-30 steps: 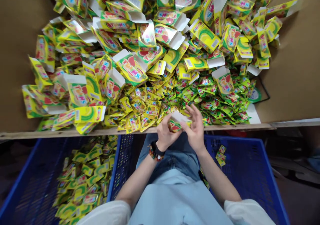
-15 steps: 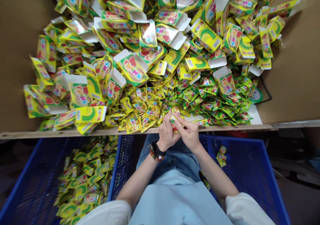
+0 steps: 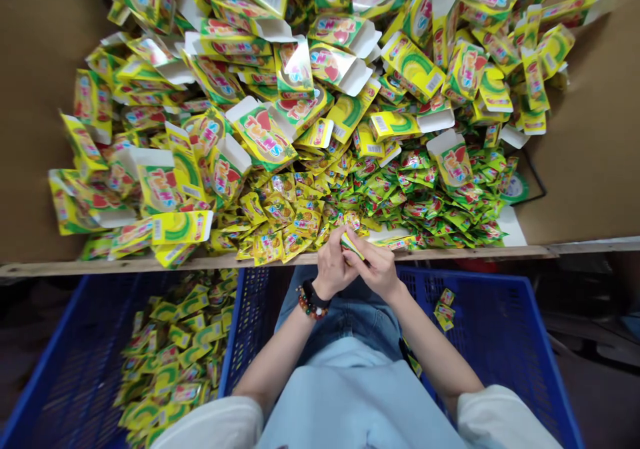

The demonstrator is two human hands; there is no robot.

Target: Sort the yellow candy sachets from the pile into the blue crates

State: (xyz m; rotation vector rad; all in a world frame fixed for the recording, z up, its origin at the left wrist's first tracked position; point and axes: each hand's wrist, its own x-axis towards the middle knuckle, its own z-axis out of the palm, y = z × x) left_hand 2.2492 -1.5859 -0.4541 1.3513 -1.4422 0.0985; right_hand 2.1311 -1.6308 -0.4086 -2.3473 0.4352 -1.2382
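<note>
Both my hands meet at the front edge of the work surface, closed round one small candy box (image 3: 353, 245). My left hand (image 3: 334, 262) grips it from the left, and my right hand (image 3: 376, 266) presses its fingers on it from the right. Most of the box is hidden by my fingers; a green and yellow strip shows between them. Just beyond my hands lie yellow candy sachets (image 3: 280, 212), with green candy sachets (image 3: 420, 196) to the right.
A large heap of small yellow cartons (image 3: 260, 132), many with open flaps, covers the back and left. A wooden edge (image 3: 280, 260) runs along the front. Below stand a blue crate (image 3: 75, 342) with many boxes on the left and another blue crate (image 3: 500, 342) on the right holding several.
My right fingers have shifted and curled further over the box, which now shows less of its front and looks turned. My left hand stays nearly in place.
</note>
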